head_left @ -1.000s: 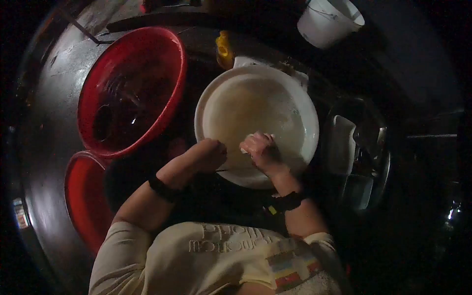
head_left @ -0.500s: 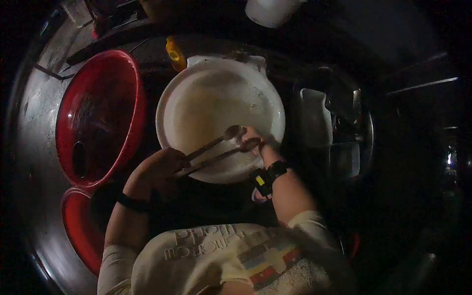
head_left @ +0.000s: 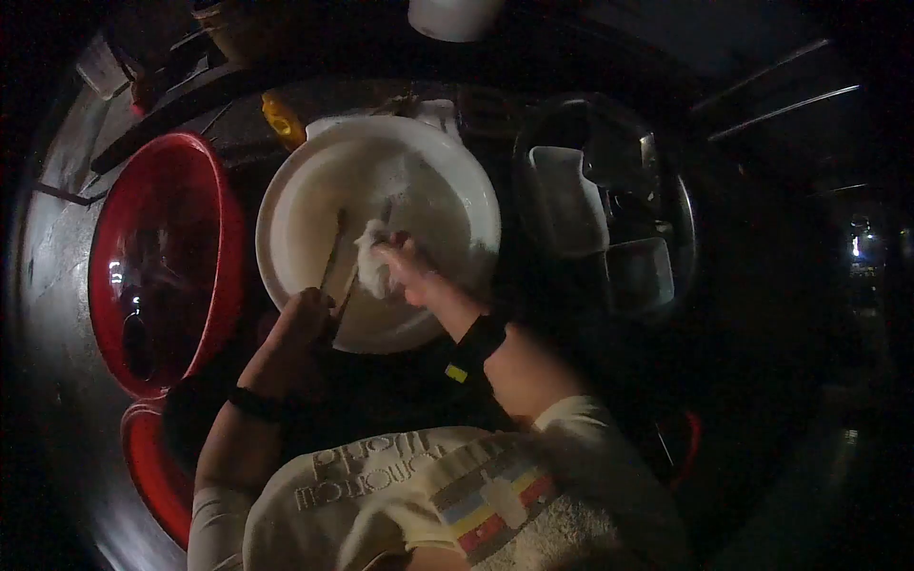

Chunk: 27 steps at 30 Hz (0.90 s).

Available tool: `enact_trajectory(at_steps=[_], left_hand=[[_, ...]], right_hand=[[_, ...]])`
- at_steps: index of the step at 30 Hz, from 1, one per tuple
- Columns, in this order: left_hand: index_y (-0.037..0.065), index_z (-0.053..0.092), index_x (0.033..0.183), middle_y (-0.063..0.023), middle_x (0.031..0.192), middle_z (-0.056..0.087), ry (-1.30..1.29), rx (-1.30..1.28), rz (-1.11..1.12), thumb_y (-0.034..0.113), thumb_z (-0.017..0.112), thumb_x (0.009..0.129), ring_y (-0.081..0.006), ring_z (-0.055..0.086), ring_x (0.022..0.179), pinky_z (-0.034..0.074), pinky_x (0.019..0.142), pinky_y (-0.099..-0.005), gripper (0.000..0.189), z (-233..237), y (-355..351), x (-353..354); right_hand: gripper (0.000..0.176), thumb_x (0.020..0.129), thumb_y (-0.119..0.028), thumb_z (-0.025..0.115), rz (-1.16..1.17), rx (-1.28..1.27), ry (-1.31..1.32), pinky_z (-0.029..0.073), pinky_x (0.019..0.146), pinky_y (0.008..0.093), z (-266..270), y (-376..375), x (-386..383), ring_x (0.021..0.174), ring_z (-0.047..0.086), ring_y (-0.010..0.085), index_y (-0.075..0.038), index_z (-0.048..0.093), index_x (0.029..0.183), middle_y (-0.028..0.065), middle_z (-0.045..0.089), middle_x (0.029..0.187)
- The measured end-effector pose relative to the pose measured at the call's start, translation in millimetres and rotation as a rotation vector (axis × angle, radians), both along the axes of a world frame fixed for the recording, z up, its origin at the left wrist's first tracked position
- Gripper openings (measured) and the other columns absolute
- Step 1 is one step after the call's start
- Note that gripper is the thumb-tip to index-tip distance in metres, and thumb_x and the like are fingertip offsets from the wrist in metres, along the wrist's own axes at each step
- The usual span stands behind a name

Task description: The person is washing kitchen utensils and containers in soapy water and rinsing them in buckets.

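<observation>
A large white basin (head_left: 476, 171) with cloudy, sudsy water stands in front of me. My left hand (head_left: 303, 319), at the basin's near left rim, is closed round the handle ends of two long, slim spoons (head_left: 334, 249), whose far ends point into the basin. Over the water, my right hand (head_left: 411, 271) grips a bunched white cloth or scrubber (head_left: 374, 259) against one of the spoons. Its exact kind is hard to make out in the dim light. Part of that spoon is hidden behind the white thing and my fingers.
To the left stands a big red basin (head_left: 225, 257), with another red tub (head_left: 143, 466) nearer me. A yellow bottle (head_left: 282, 120) lies behind the white basin. On the right, a round metal basin (head_left: 687, 205) holds white containers (head_left: 562, 200). A white bucket (head_left: 457, 19) is at the back.
The spoons have swung from pointing right to pointing away from me into the basin. My right hand has moved left from the spoon heads, and the white cloth now shows in it. The view has shifted.
</observation>
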<state>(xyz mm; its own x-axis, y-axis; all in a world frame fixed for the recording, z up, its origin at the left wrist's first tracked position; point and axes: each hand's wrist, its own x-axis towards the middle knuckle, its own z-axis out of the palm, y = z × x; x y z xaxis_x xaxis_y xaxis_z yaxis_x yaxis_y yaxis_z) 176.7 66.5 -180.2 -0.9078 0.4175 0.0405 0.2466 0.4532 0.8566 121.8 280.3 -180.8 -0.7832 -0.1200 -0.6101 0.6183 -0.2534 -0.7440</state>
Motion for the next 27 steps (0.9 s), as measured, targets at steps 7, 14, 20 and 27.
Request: enact_trajectory(at_steps=[7, 14, 20, 27], left_hand=[[0.0, 0.047, 0.102, -0.0177, 0.081, 0.059, -0.154, -0.687, 0.086, 0.009, 0.042, 0.08, -0.0346, 0.059, 0.076, 0.046, 0.067, -0.0411, 0.025, 56.6, 60.0, 12.2], [0.002, 0.04, 0.098, -0.0216, 0.079, 0.058, -0.277, -0.505, 0.199, 0.011, 0.041, 0.08, -0.0384, 0.058, 0.07, 0.048, 0.061, -0.0444, 0.021, 58.8, 62.7, 15.2], [0.004, 0.04, 0.095, -0.0166, 0.077, 0.058, 0.066, -0.648, 0.174, 0.014, 0.045, 0.08, -0.0353, 0.059, 0.062, 0.048, 0.053, -0.0439, 0.018, 84.3, 63.8, 17.6], [0.006, 0.044, 0.087, -0.0128, 0.069, 0.056, 0.339, -0.622, 0.229, 0.01, 0.046, 0.079, -0.0283, 0.059, 0.055, 0.047, 0.045, -0.037, 0.009, 75.4, 58.0, 18.0]], right_hand=[[0.029, 0.071, -0.02, 0.055, 0.302, 0.631, 0.056, 0.045, 0.066, 0.041, 0.4, -0.5, 0.6, 0.09, 0.055, 0.0265, 0.0, 0.058, 0.091, 0.0162, 0.058, 0.096], [0.009, 0.071, -0.013, 0.056, -0.14, 0.213, -0.188, 0.045, 0.048, 0.0418, -24.0, 22.9, -25.7, 0.068, 0.048, 0.0252, -0.007, 0.054, 0.078, 0.0089, 0.049, 0.08], [0.012, 0.069, -0.009, 0.055, -0.199, 0.221, -0.124, 0.043, 0.051, 0.0368, -10.1, 36.1, -31.9, 0.065, 0.052, 0.0208, -0.001, 0.055, 0.078, 0.0086, 0.053, 0.076], [0.008, 0.067, -0.009, 0.056, -0.387, 0.234, -0.049, 0.04, 0.047, 0.035, -42.8, 66.3, -50.4, 0.056, 0.049, 0.0189, -0.002, 0.055, 0.072, 0.0066, 0.051, 0.069]])
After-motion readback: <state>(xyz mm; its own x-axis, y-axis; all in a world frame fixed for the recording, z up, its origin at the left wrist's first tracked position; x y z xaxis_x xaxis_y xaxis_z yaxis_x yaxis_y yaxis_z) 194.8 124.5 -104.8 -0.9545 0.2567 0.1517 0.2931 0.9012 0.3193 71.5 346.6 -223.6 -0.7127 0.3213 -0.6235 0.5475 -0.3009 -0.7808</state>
